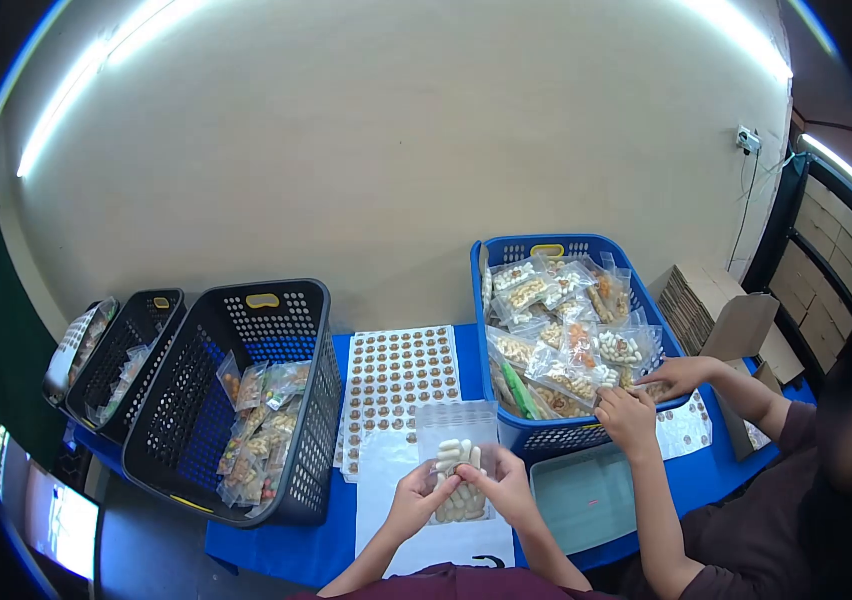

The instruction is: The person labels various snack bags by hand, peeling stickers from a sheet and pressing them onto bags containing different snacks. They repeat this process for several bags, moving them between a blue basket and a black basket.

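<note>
A clear zip bag (459, 508) packed with white, capsule-shaped pieces is held upright over a white sheet (376, 520). My left hand (416, 505) grips its left side, and my right hand (508, 490) grips its right side. Both thumbs meet on the bag's front, near a small brown spot that looks like a round sticker, mostly covered by the thumbs. Just beyond the bag lie sheets of round brown stickers (401, 375) on the blue table (271, 548).
A blue basket (546, 437) full of filled bags stands right of centre, with a co-worker's hands (631, 415) at it. Below sits a grey-green tray (586, 495). Dark baskets (308, 470) holding bags stand left. Cardboard (736, 325) is stacked at right.
</note>
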Available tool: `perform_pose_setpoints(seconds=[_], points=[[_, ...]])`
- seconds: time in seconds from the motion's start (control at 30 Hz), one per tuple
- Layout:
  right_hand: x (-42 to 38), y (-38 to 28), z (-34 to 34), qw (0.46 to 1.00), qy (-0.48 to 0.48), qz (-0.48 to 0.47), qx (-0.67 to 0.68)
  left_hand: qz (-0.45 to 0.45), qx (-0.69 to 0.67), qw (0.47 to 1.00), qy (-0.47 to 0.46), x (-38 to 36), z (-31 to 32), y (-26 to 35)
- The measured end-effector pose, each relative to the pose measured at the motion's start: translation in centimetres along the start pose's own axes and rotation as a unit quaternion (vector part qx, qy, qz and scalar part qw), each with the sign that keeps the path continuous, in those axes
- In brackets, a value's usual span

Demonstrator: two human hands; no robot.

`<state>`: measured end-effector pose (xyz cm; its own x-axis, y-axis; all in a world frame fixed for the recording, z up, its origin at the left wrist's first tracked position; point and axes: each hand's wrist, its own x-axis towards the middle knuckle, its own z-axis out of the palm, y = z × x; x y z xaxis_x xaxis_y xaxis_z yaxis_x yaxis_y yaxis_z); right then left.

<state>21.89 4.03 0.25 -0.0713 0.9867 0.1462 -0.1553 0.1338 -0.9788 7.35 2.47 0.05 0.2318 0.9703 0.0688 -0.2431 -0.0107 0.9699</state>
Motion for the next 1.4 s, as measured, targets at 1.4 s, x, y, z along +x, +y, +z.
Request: perform_pose_setpoints(seconds=[1.4], points=[[-1.4,2.2,1.1,0.999,0.002,0.009,0.033,-0.013,-0.038,0.998,0.054,-0.8,-0.3,-2.1]])
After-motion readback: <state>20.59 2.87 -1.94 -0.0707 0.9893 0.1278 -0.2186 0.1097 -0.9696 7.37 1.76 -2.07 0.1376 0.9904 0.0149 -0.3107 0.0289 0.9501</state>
